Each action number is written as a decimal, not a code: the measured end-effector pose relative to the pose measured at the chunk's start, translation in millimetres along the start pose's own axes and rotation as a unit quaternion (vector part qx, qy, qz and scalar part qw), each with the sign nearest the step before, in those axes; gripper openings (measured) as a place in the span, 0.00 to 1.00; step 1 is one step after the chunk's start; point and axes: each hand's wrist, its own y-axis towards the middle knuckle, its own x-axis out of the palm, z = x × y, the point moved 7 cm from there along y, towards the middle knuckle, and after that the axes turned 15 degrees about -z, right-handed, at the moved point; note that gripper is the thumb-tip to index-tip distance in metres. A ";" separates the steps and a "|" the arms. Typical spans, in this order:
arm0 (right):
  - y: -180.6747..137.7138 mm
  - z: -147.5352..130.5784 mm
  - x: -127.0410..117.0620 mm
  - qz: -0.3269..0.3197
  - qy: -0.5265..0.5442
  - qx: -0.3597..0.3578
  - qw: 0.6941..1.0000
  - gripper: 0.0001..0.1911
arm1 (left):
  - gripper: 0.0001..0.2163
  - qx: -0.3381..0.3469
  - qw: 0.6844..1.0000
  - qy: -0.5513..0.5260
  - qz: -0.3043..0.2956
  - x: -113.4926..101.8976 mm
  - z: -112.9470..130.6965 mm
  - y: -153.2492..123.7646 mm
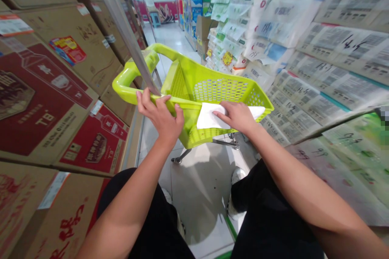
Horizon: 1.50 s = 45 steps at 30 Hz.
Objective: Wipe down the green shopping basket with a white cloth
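Note:
A lime-green plastic shopping cart (212, 68) stands across the aisle in front of me, its basket pierced with small holes. My left hand (162, 115) grips the cart's near rim close to the handle, fingers over the top edge and thumb apart. Lying flat on the near side is a white cloth (209, 115), draped along the rim. My right hand (235, 115) presses on this cloth with bent fingers, covering its middle. Whether it is cloth or thick paper is hard to tell.
Stacked cardboard cartons (27, 101) line the left side, beside a grey metal pole (127, 28). Packs of tissue paper (322, 77) are piled on the right. Beyond the cart, a blue stool (154, 18) stands far down the aisle. Tiled floor (203, 194) shows between my legs.

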 end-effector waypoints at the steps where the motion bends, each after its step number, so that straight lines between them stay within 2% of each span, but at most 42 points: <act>1: 3.5 -3.7 -0.5 -0.001 -0.004 0.007 1.000 0.33 | 0.16 0.002 1.000 0.004 0.004 -0.2 2.6 -0.4; 5: 20.2 -30.4 -2.2 -0.013 -0.002 0.003 1.000 0.35 | 0.15 0.004 1.000 0.013 0.018 -1.8 7.9 -1.9; 8: 28.8 -51.1 -6.3 0.003 0.007 -0.004 1.000 0.34 | 0.15 -0.014 1.000 0.006 0.014 -2.3 2.2 -1.9; 12: 33.2 -60.9 -6.7 0.005 0.011 -0.005 1.000 0.33 | 0.17 -0.010 1.000 0.020 0.012 -6.8 -6.1 -0.3; 17: 31.5 -43.3 1.7 -0.032 0.000 0.010 0.999 0.35 | 0.19 -0.007 1.000 0.018 -0.010 -11.3 -10.9 3.4; 26: 8.5 22.1 7.6 -0.074 -0.009 0.071 0.995 0.32 | 0.16 -0.018 1.000 -0.004 -0.018 -5.7 -11.2 4.2; 30: 7.8 27.0 5.7 -0.076 -0.008 0.074 0.994 0.30 | 0.16 -0.017 1.000 -0.014 -0.004 -1.6 -5.3 2.1; 33: 13.3 16.3 4.0 -0.075 0.000 0.061 0.995 0.29 | 0.17 -0.015 1.000 -0.003 0.020 -2.1 1.5 0.8; 37: 25.5 -11.3 2.0 -0.059 0.016 0.023 0.998 0.29 | 0.16 -0.016 0.999 0.016 0.029 -2.7 6.2 0.5; 41: 35.6 -38.0 0.5 -0.034 0.030 0.006 0.999 0.31 | 0.16 -0.018 0.999 0.021 0.026 -3.4 4.5 1.1; 45: 38.1 -48.3 -0.5 -0.032 0.022 0.013 0.999 0.32 | 0.15 -0.031 0.999 0.013 0.004 -5.2 -5.1 2.4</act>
